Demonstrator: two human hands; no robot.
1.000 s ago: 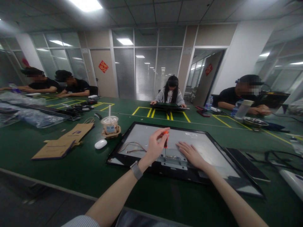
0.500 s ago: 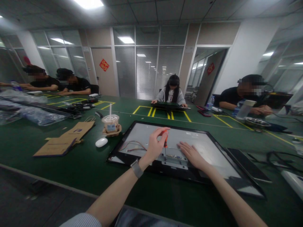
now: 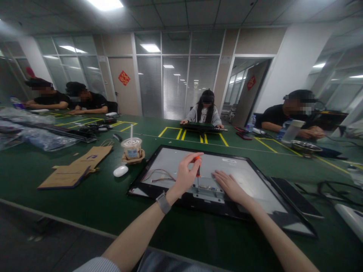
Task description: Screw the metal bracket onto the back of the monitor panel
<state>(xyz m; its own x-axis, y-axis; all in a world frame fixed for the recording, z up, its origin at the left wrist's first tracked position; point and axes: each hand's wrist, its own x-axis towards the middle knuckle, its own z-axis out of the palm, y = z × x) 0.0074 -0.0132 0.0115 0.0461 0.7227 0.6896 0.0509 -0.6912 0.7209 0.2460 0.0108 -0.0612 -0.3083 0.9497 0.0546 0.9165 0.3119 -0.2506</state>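
A monitor panel (image 3: 249, 177) lies face down on the green table, its grey metal back up. My left hand (image 3: 185, 174) is closed around an orange-handled screwdriver (image 3: 197, 168), held upright with its tip down on the small metal bracket (image 3: 208, 190) near the panel's front edge. My right hand (image 3: 230, 184) lies flat with fingers stretched out on the panel just right of the bracket. Thin coloured wires (image 3: 159, 175) run across the panel to the left of my left hand. A watch sits on my left wrist.
A lidded drink cup (image 3: 132, 148), a white mouse (image 3: 120, 171) and brown paper bags (image 3: 76, 168) lie left of the panel. A dark flat panel (image 3: 295, 196) and cables lie to the right. Several people sit around the table's far sides.
Both hands hold nearly the same pose; the screwdriver stays upright on the bracket. The view shifts only slightly.
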